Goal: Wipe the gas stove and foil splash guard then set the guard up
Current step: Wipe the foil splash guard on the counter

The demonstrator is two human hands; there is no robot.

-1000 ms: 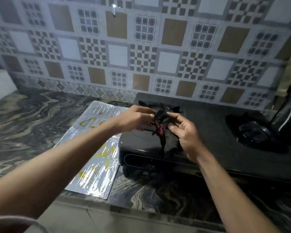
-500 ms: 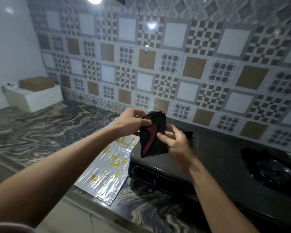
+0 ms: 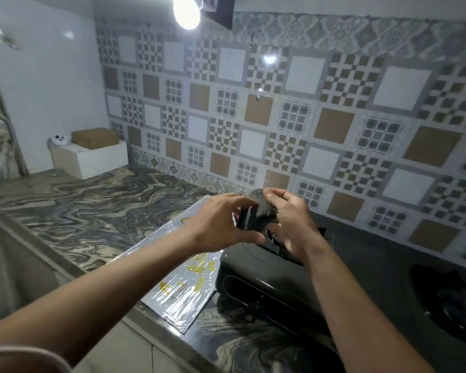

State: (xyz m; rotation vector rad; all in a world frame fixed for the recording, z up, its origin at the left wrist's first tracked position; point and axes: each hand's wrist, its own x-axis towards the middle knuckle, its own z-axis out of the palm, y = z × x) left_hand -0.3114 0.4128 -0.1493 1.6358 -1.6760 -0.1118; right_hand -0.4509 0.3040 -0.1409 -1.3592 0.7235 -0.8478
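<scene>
A dark cloth [image 3: 256,214] is bunched between both hands in the air above the stove's left end. My left hand [image 3: 218,224] grips its left side and my right hand [image 3: 291,219] pinches its top and right side. Below them the black gas stove [image 3: 275,281] stands on the marbled counter, its right burner [image 3: 452,300] visible at the right edge. The foil splash guard [image 3: 183,286] lies flat on the counter left of the stove, with yellow stains on it; my left forearm covers its middle.
A patterned tile wall [image 3: 307,117] runs behind the stove. The marbled counter [image 3: 92,211] stretches left to a white box [image 3: 92,160] with a brown carton on it. A bright bulb [image 3: 186,9] hangs above. The counter's front edge runs along the bottom left.
The view has tilted upward, showing more wall and the bulb. Both hands have gathered the hanging cloth into a tighter bunch.
</scene>
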